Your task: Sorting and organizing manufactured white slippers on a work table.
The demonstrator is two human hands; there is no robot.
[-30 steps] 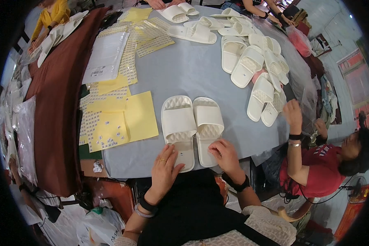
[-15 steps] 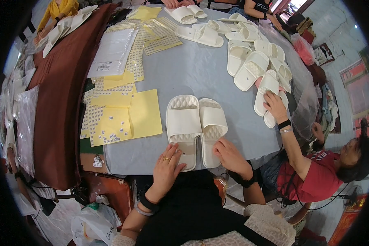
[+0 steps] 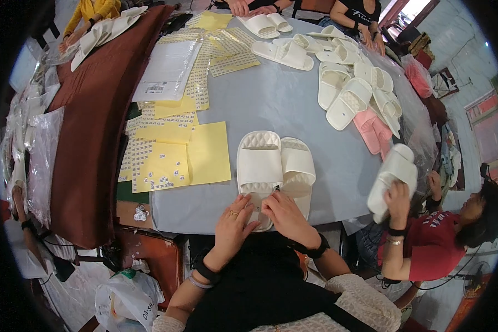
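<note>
Two white slide slippers lie side by side at the table's near edge, toes pointing away from me. My left hand (image 3: pixel 233 224) rests on the heel end of the left slipper (image 3: pixel 258 166), fingers extended and thumb apart. Over that same slipper's insole is my right hand (image 3: pixel 290 218), its fingers bent and pinched together. A tiny dark spot shows by its fingertips; I cannot make out what they hold. The right slipper (image 3: pixel 297 166) lies partly behind my right hand.
Yellow sticker sheets (image 3: pixel 209 155) and a clear-wrapped white pack (image 3: pixel 166 69) cover the table's left side. More white slippers (image 3: pixel 348 102) and pink slippers (image 3: pixel 372 130) are at the right. Beside me, a co-worker's hand (image 3: pixel 398 202) holds up white slippers (image 3: pixel 395 174).
My right hand has moved left from the right slipper onto the left one. The co-worker at the right has lifted white slippers off the table, uncovering the pink ones.
</note>
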